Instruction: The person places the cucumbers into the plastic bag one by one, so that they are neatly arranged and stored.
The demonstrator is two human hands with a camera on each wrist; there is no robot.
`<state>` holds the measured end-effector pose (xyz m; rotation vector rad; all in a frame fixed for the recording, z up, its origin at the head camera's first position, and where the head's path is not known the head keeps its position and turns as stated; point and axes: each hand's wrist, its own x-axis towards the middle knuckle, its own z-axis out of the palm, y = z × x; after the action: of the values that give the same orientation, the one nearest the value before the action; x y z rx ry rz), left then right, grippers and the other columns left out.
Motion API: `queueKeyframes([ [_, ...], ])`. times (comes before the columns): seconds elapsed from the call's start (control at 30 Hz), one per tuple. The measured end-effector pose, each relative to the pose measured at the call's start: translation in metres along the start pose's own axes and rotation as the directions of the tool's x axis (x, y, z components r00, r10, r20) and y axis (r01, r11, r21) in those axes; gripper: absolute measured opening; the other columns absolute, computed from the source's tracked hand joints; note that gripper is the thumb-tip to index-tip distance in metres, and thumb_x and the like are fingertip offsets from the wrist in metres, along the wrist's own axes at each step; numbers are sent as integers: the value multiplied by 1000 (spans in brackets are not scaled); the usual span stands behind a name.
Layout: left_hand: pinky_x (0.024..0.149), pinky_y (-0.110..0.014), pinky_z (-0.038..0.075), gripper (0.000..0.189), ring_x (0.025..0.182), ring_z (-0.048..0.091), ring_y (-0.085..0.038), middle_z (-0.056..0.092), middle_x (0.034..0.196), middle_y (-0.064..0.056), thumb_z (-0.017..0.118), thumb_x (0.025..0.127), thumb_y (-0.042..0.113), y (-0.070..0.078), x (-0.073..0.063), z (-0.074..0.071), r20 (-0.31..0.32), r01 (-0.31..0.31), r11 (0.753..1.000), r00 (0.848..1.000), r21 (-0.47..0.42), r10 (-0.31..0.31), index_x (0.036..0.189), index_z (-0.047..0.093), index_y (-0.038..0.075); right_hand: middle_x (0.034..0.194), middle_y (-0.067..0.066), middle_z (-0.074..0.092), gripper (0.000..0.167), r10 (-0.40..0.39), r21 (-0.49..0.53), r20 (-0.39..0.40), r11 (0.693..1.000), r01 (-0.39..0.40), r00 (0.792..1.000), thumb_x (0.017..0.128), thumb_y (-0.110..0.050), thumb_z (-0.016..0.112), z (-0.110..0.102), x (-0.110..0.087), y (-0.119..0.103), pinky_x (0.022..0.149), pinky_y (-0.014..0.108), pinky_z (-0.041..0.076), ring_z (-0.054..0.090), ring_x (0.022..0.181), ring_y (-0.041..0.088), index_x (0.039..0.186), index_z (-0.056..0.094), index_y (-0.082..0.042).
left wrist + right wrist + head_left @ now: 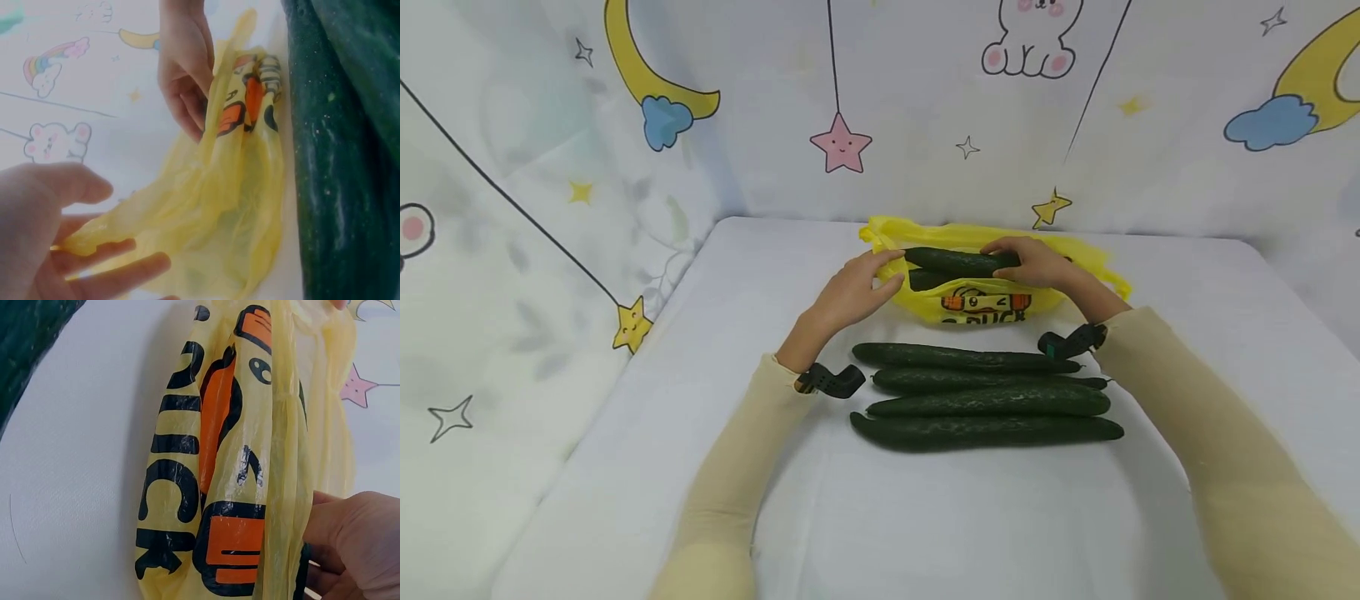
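A yellow plastic bag [925, 308] with a duck print lies on its side, its mouth spread open. Inside it, my right hand [1037, 263] grips the right part of a dark green cucumber [947, 260], thumb in front and fingers over the back. Under that one, another cucumber [925, 279] shows partly. My left hand [850, 292] is at the bag's left end, fingers extended near the cucumber's tip. In the left wrist view, the bag's yellow edge [100, 236] runs between the loosely spread thumb and fingers of my left hand [37, 219]. The bag's front hides the right fingertips in the right wrist view.
Several long cucumbers [985, 404] lie side by side across the white table [970, 525], in front of the bag and between my forearms. A cloth [910, 83] printed with moons and stars hangs behind the table and along its left side.
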<state>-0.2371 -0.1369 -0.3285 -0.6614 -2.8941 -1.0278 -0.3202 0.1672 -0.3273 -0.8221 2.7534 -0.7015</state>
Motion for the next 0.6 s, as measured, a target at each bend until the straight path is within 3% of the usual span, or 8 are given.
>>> queueKeyframes([
  [0.6, 113, -46, 33, 52, 141, 36, -28, 39, 153, -10, 49, 102, 30, 2, -3, 1, 8, -4, 1000, 1000, 7, 4, 149, 41, 12, 137, 29, 48, 42, -44, -67, -44, 997, 41, 998, 94, 2, 60, -1, 8, 2, 104, 59, 35, 42, 128, 46, 135, 50, 4],
])
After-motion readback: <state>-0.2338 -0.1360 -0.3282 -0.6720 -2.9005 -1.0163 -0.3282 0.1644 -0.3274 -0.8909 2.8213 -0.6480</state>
